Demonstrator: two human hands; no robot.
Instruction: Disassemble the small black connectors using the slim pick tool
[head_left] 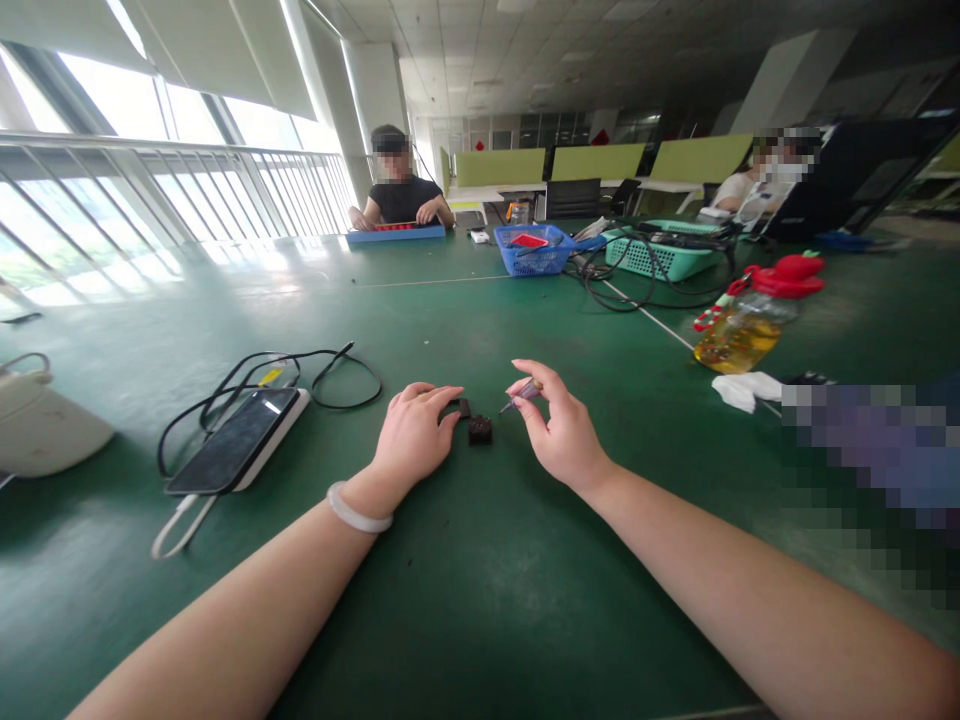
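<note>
My left hand (417, 428) rests on the green table, its thumb and fingers closed at a small flat black piece (464, 408) that they partly cover. Just in front of that piece sits a small black block (480, 431), apart from both hands. Between thumb and fingertips, my right hand (564, 432) pinches a small screwdriver (528, 391) with a purplish handle. Its thin tip points down and left, a little above and right of the block.
To the left lie a phone on a white slab (236, 440), a black cable (330, 405) and a white container (49, 420). Rightward stands a red-lidded bottle (742, 335) near a crumpled tissue (746, 390). Farther back are a blue basket (534, 258), a green basket (652, 260) and two people.
</note>
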